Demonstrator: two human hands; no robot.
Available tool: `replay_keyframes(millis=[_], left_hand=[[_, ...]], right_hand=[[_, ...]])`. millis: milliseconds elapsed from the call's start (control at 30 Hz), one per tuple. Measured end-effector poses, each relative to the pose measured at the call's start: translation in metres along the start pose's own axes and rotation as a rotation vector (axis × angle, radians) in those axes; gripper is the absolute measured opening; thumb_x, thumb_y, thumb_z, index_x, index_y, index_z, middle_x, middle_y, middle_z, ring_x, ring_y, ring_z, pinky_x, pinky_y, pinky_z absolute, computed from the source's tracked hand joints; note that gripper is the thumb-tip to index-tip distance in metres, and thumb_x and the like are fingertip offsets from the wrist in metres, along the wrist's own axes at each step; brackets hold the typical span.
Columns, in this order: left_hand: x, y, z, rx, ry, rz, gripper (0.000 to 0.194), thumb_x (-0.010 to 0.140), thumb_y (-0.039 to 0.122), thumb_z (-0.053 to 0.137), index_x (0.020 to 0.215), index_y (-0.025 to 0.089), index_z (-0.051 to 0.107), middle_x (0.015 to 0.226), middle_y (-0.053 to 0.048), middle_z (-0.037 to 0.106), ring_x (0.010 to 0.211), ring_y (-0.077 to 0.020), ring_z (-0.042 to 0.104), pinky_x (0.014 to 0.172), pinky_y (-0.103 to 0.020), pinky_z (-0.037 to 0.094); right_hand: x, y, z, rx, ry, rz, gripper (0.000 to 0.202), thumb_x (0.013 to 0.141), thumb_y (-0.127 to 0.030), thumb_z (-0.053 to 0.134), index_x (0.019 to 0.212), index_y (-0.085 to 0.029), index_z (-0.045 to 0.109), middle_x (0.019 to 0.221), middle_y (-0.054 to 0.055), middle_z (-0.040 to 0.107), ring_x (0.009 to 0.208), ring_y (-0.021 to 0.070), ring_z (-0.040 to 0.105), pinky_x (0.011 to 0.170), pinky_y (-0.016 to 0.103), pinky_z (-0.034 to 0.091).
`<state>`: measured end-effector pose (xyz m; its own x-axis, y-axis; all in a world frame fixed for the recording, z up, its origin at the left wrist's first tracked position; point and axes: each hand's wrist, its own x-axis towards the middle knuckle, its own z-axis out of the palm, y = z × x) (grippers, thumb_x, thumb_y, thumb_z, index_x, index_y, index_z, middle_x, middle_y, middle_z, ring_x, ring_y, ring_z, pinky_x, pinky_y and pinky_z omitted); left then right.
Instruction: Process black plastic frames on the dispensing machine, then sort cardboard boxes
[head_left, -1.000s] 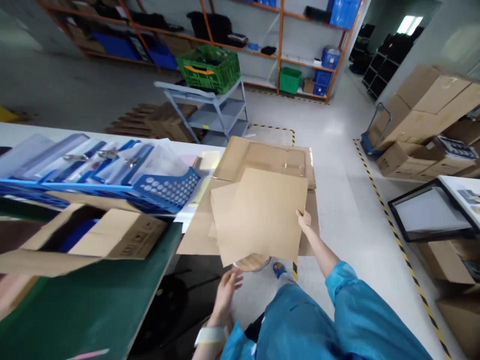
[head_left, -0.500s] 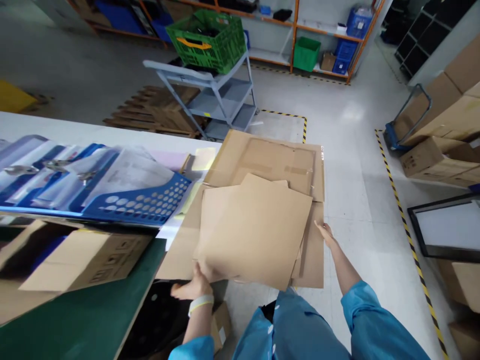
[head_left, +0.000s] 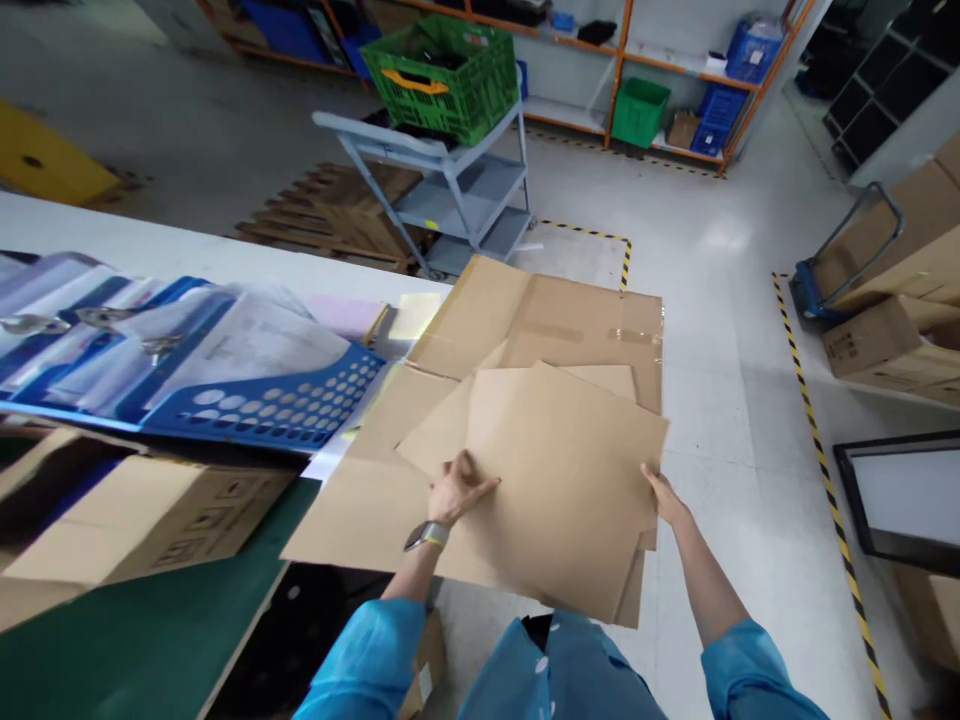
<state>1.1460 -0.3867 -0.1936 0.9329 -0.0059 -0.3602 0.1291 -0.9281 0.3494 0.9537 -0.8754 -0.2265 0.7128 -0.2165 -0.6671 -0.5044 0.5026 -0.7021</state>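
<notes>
A loose stack of brown cardboard sheets (head_left: 570, 480) lies askew over a larger flattened cardboard box (head_left: 592, 325) in front of me. At the left edge of the upper sheets is my left hand (head_left: 452, 492), its thumb stretched over the top face and its fingers bent at the edge, partly hidden. My right hand (head_left: 663, 492) grips the right edge of the top sheet, thumb above and the other fingers mostly out of sight. A watch (head_left: 427, 536) is on my left wrist.
Left of the cardboard, a blue perforated tray (head_left: 277, 400) holds papers and metal tools. Below it, an open carton (head_left: 187, 510) sits on a green surface (head_left: 135, 640). A grey cart (head_left: 457, 190) carries a green crate (head_left: 450, 80). A hand truck (head_left: 817, 285) stands by cartons at right.
My left hand has moved up and right from the near left edge onto the sheets. My right hand has closed on the top sheet's edge. The upper sheets have shifted right and towards me.
</notes>
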Motion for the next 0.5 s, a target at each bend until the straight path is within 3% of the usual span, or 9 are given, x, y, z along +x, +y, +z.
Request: replay_keyframes(millis=[100,233,400,500], left_hand=[[-0.01,0.017,0.012,0.045,0.023,0.046,0.122,0.077,0.091,0.063,0.175,0.022,0.035,0.148,-0.023,0.052,0.144,-0.0434,0.049,0.12,-0.06,0.038],[-0.016,0.013,0.009,-0.015,-0.057,0.109,0.119,0.08,0.09,0.062,0.175,0.021,0.037,0.133,-0.02,0.058,0.135,-0.0394,0.054,0.121,-0.05,0.04],[-0.045,0.009,-0.003,-0.08,-0.195,0.167,0.111,0.091,0.085,0.055,0.175,0.014,0.038,0.156,-0.028,0.047,0.149,-0.0449,0.045,0.127,-0.054,0.035],[-0.087,-0.005,-0.029,-0.268,-0.051,0.211,0.096,0.099,0.073,0.052,0.171,0.01,0.041,0.171,-0.024,0.039,0.156,-0.0389,0.043,0.131,-0.05,0.033]], right_hand=[[-0.022,0.005,-0.016,0.036,-0.001,0.044,0.064,0.083,-0.055,0.09,0.134,-0.019,0.074,0.14,0.014,0.073,0.128,0.0328,0.073,0.111,0.045,0.061],[-0.05,0.021,-0.028,0.049,-0.024,0.13,0.06,0.075,-0.048,0.096,0.125,-0.018,0.078,0.137,0.016,0.074,0.126,0.0357,0.074,0.112,0.048,0.062],[-0.051,0.043,-0.021,0.013,0.043,0.256,0.058,0.06,-0.048,0.097,0.11,-0.024,0.08,0.131,0.015,0.077,0.132,0.0419,0.069,0.115,0.054,0.059],[-0.036,0.05,-0.022,-0.086,0.132,0.232,0.057,0.049,-0.056,0.095,0.098,-0.032,0.079,0.129,0.011,0.078,0.139,0.0428,0.062,0.113,0.058,0.056]])
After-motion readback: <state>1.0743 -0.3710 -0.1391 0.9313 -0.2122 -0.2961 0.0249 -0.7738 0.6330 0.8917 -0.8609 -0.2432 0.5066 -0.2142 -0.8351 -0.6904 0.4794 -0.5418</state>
